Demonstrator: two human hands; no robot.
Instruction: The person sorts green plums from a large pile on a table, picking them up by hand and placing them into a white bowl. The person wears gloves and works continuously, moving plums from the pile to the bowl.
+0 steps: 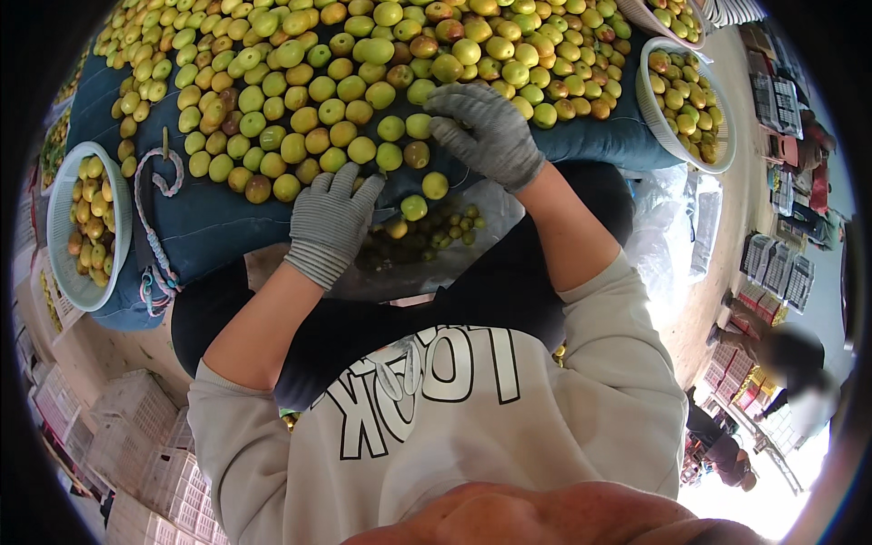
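A big heap of small green-yellow round fruits (345,82) covers a blue padded cloth (227,218). My left hand (331,222), in a grey knit glove, lies flat with spread fingers at the heap's near edge, touching a few fruits. My right hand (486,132), also gloved, rests fingers-down on fruits a little farther in. Between the hands lie loose fruits (434,185). Below the cloth's edge, a clear plastic bag (427,241) on my lap holds several smaller fruits. I cannot tell whether either hand grips a fruit.
A white basket (65,263) of fruits stands at the left, with a rope (154,236) beside it. Two more white baskets (649,104) with fruits stand at the right. Stacked crates (136,436) fill the lower left. Another person (790,363) stands at the right among crates.
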